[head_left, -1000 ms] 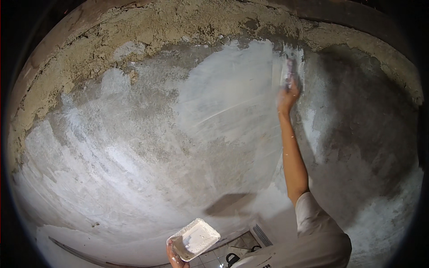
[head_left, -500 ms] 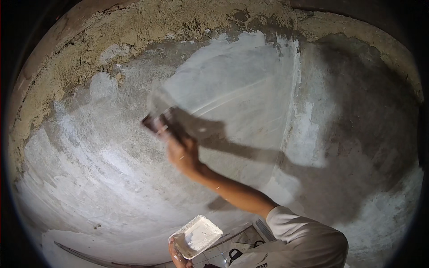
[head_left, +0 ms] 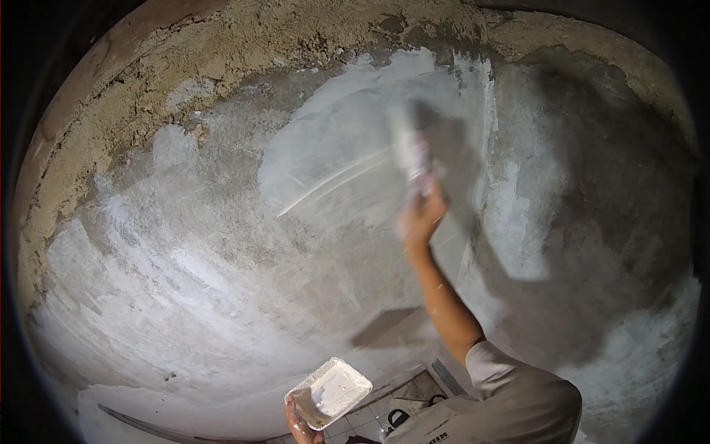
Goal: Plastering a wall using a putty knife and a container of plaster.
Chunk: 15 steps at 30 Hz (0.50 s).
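One flat-bladed tool (head_left: pixel 412 148), pretty badly blurred, is gripped in the right grip (head_left: pixel 424 214), with the fingers closed around its handle and the pale blade pointed to the far side. It's held up at the wall (head_left: pixel 222 229), over the right part of a smooth whitish patch (head_left: pixel 333 122); whether the blade is actually touching can't be told, thanks to the blur. A dark shadow (head_left: pixel 447 137) is cast on the wall just right of the blade. The right forearm (head_left: pixel 447 311) is stretched up from the near right, flecked with small pale spots, and the shoulder is covered by a greyish short sleeve (head_left: pixel 492 368). Down at the near edge, a shallow white tray (head_left: pixel 353 372) is held by its left side in the left grip (head_left: pixel 297 423), fingers closed on it, and its inside is smeared with whitish paste. The tray sits well apart from the tool, nearer and to the left. A thin curved streak (head_left: pixel 333 183) is left across the patch, left of the tool, and a pale upright ridge (head_left: pixel 488 126) is seen to its right. The far edge of the wall is bordered by rough tan material (head_left: pixel 244 44). Some tiled floor (head_left: pixel 362 422) is visible just right of the tray.
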Available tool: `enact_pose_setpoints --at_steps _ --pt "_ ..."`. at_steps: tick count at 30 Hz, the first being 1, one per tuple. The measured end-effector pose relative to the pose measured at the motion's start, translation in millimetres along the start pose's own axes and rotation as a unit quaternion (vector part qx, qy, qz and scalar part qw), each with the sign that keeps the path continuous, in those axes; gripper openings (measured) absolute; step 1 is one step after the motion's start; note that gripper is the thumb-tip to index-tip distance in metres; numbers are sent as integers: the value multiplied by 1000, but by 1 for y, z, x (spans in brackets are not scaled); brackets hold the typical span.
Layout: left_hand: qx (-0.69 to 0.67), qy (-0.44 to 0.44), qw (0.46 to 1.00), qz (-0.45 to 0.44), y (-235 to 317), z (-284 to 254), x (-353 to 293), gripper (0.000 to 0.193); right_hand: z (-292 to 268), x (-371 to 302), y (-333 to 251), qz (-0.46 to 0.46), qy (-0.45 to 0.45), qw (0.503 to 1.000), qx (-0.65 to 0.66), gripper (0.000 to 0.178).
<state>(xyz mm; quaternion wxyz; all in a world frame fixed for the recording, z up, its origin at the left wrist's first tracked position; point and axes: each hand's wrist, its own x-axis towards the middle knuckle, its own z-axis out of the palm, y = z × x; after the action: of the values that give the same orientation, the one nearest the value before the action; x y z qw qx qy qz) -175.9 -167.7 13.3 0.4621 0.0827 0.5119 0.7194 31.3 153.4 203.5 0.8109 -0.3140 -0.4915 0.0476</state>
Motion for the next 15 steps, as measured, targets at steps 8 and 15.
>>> enact_pose_setpoints --at_steps 8,15 --pt "-57 -46 997 20 -14 -24 38 50 44 -37 50 -150 -116 973 -134 65" --pt "-51 -55 997 8 -18 -19 43 49 43 -179 -20 -162 -335 926 71 61"
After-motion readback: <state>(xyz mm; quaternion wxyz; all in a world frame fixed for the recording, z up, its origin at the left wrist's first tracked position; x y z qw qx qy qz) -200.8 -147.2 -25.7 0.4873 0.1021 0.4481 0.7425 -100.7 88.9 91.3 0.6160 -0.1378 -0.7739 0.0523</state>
